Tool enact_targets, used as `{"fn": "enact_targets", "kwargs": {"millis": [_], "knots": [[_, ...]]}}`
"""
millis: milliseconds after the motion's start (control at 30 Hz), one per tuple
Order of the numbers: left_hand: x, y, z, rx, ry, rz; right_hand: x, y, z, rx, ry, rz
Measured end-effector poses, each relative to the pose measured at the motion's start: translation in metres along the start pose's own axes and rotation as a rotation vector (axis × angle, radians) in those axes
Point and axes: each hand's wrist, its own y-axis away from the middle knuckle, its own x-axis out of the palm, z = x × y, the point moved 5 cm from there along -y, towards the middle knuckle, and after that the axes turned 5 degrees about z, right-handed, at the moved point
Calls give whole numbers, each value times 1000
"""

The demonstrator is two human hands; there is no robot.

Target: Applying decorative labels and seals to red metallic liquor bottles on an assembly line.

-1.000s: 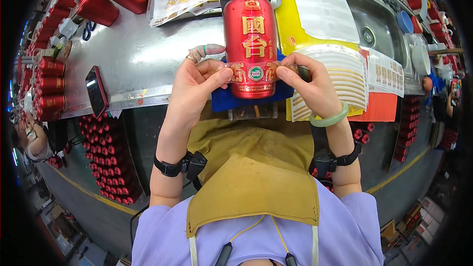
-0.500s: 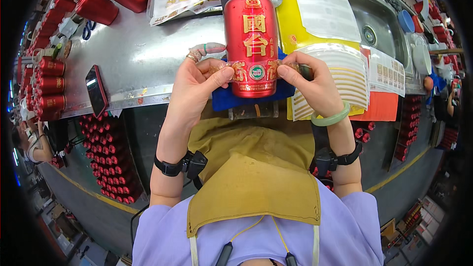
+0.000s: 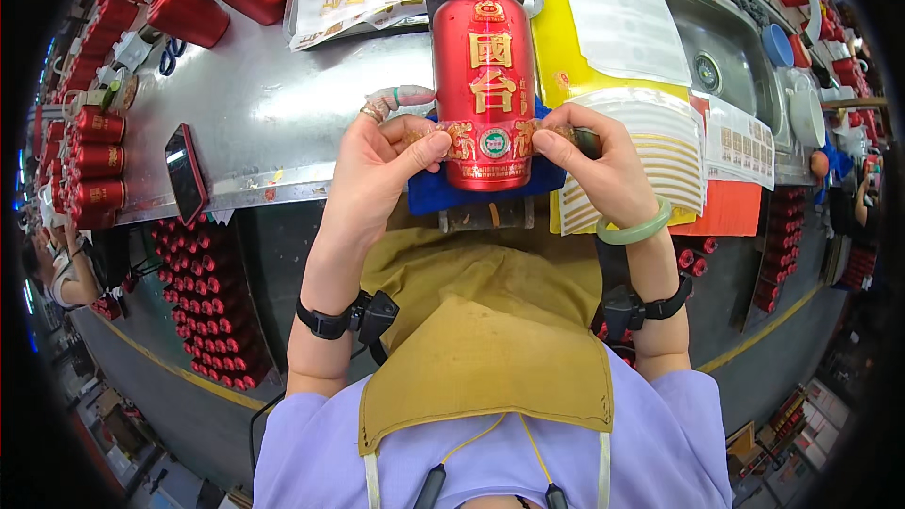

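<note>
A red bottle [image 3: 490, 57] with gold raised characters lies with its neck away from me and its base toward me. Across its lower part runs a clear decal strip [image 3: 460, 143] with gold patterns. My left hand [image 3: 372, 165] pinches the strip's left end between thumb and forefinger, close against the bottle's side. At the other end, my right hand [image 3: 603, 165] grips it the same way, with a green bangle on that wrist. Tape wraps a raised finger of the left hand. Beneath the bottle's base is a blue cloth [image 3: 429, 190].
More decal sheets [image 3: 627, 14] lie on a yellow board at the right, before a metal sink [image 3: 721, 52]. A phone [image 3: 186, 174] rests near the bench's left front edge. Red bottles [image 3: 189, 14] stand far left, with blue scissors [image 3: 172, 57] beside them. Another person [image 3: 75, 273] is at left.
The bottle and both hands appear very slightly lower and farther right. Both hands keep their pinch on the strip's ends.
</note>
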Motion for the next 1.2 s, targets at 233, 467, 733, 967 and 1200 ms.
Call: {"fn": "enact_targets", "kwargs": {"millis": [233, 467, 733, 967, 1200], "knots": [[2, 0, -2, 10, 4, -11, 1, -2, 1, -9, -4, 2], [3, 2, -2, 38, -25, -23, -44, 2, -10, -1, 516, -349], [2, 3, 3, 13, -37, -67, 13, 18, 42, -134, 92, -188], [1, 4, 4, 43, 4, -79, -14, 11, 23, -212, 249, -282], [1, 5, 8, 53, 9, -100, 30, 14, 38, -400, 719, -229]]}}
